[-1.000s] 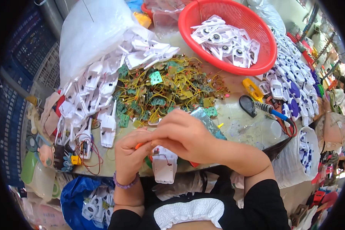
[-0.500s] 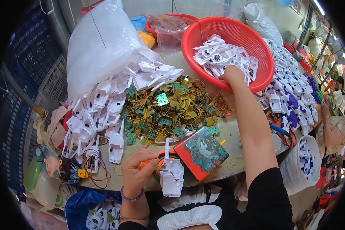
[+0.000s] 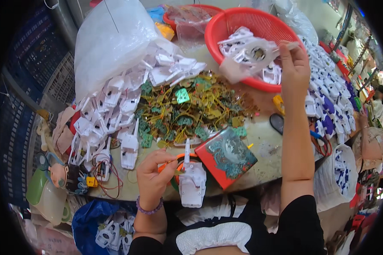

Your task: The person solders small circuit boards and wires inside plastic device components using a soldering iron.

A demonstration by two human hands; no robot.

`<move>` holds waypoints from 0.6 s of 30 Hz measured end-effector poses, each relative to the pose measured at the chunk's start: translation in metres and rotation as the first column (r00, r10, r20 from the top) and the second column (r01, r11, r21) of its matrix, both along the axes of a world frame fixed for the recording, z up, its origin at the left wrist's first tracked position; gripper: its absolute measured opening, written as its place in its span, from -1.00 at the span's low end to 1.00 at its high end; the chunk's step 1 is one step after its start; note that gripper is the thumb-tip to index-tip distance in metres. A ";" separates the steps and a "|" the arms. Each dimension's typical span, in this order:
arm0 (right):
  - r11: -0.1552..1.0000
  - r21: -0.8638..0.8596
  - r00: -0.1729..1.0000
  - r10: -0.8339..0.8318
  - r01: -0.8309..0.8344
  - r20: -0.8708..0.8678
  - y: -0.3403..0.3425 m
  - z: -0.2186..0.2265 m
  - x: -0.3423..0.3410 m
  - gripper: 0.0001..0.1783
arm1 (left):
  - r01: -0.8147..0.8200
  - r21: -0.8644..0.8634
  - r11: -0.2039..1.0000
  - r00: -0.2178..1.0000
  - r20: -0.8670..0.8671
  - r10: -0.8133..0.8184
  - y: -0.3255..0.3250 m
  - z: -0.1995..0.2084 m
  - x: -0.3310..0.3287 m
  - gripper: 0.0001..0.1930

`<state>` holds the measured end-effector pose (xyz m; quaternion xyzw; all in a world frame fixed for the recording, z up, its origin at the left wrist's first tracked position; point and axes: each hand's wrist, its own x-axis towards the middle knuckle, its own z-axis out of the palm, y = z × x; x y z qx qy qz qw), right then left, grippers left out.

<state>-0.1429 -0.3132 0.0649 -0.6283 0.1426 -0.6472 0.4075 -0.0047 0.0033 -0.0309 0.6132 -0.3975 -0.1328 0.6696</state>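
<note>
My right hand point(image 3: 294, 63) is raised at the rim of the red plastic basket point(image 3: 217, 36), gripping the thin end of a white plastic shell point(image 3: 253, 53). Motion blurs this shell, which has a round opening. More white shells lie beneath it in the basket. My left hand point(image 3: 155, 176) is closed in a pinch near the table's front edge; a small yellow-green bit shows at its fingertips, too small to name. Beside it, a white plastic housing point(image 3: 192, 185) with a narrow handle lies open side up over an orange-rimmed round thing point(image 3: 181, 161), a thin wire inside.
A heap of green circuit boards with yellow wires point(image 3: 191, 110) covers the middle. White housings point(image 3: 110, 102) pile up at left below a large plastic bag point(image 3: 115, 46). A red box point(image 3: 225, 159) sits right of the housing. White-and-purple parts point(image 3: 330, 102) and scissors point(image 3: 278, 123) lie at right.
My right hand has lifted out of the basket and moved right, bringing a white shell up with it. My left hand keeps its pinch beside the housing. The whole view has shifted slightly.
</note>
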 end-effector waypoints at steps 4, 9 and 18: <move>0.727 0.519 0.592 0.677 -0.450 -0.437 0.066 -0.010 -0.009 -0.67 | 0.076 0.050 0.996 0.994 0.076 -0.079 -0.003 0.012 -0.008 -0.90; 0.726 0.568 0.364 0.687 -0.388 -0.629 0.090 -0.047 0.002 -0.46 | 0.050 0.161 0.986 0.929 0.355 -0.105 -0.008 0.020 -0.019 -0.89; 0.803 0.365 0.257 0.521 -0.471 -0.814 0.088 -0.062 -0.002 -0.55 | -0.030 0.220 0.975 0.600 0.784 -0.159 -0.029 0.038 -0.029 -0.89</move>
